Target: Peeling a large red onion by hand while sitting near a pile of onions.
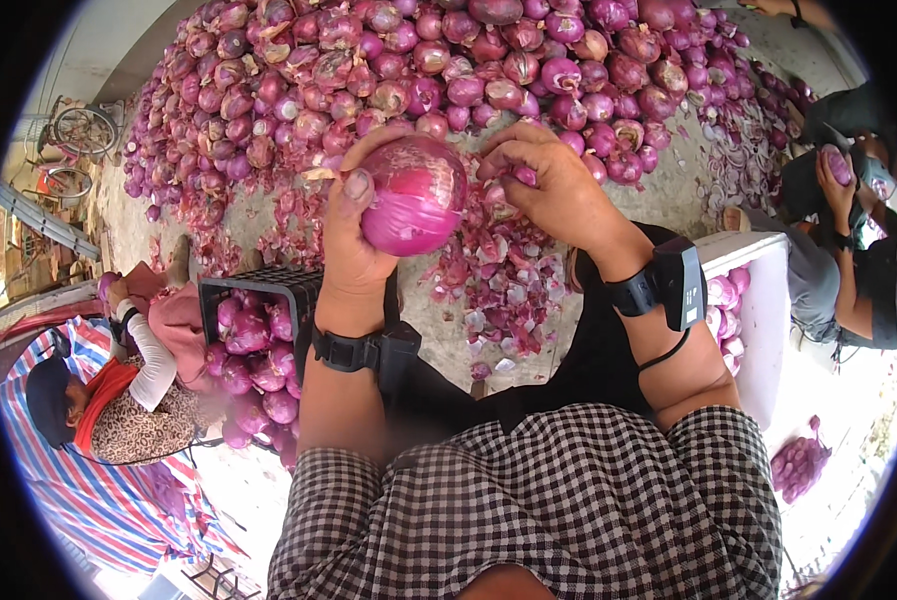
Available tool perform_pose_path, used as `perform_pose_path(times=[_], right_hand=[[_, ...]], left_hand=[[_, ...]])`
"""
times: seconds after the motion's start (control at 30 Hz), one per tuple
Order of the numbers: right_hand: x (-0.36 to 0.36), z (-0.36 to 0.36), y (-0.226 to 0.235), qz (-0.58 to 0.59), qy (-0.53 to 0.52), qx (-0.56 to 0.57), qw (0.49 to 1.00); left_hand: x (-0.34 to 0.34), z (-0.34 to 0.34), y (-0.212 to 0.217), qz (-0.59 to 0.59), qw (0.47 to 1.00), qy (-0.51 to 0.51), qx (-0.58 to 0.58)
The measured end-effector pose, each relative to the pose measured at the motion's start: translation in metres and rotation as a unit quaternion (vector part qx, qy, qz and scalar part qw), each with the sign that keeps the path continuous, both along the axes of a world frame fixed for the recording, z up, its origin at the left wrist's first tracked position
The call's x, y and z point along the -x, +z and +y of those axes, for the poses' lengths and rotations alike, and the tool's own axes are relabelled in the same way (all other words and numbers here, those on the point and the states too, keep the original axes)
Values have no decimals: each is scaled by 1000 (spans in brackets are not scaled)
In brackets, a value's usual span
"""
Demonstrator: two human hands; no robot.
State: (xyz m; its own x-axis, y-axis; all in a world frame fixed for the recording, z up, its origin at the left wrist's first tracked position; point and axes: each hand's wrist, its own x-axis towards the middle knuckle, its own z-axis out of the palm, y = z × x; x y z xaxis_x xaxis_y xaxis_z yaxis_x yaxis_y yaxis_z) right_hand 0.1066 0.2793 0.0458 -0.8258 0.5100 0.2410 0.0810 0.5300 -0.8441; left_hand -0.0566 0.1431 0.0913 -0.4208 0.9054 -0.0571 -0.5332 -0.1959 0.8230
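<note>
A large, shiny red onion (414, 196) rests in my left hand (353, 235), whose thumb and fingers wrap round its left side. Part of its surface is smooth and bright purple, and a duller patch shows near the top. To the right of the onion and apart from it is my right hand (558, 190), its fingers curled into a pinch. A small purple bit shows at those fingertips; I cannot tell what it is. Below both hands, loose onion skins (503, 280) lie scattered on the concrete floor.
A big heap of red onions (398, 70) spreads ahead. At my left stands a black crate (258, 280) of onions, at my right a white box (763, 320) with more. Co-workers sit on both sides, each with an onion in hand. A filled net bag (800, 468) lies lower right.
</note>
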Motion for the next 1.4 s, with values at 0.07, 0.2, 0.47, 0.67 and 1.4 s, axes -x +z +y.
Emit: perform_pose_path(times=[0.07,0.2,0.47,0.67,1.4], right_hand=[[1,2,4,60,7,-25,998],[3,-13,28,115,51,174,977],[6,-18,24,31,60,156,985],[4,-16,22,83,28,29,996],[5,-23,18,21,10,124,992]], left_hand=[[3,-1,2,67,997,29,14],[5,-3,-3,245,967,59,39],[6,3,0,566,823,54,1],[5,7,2,609,793,19,11],[2,11,-3,660,751,-8,-6]])
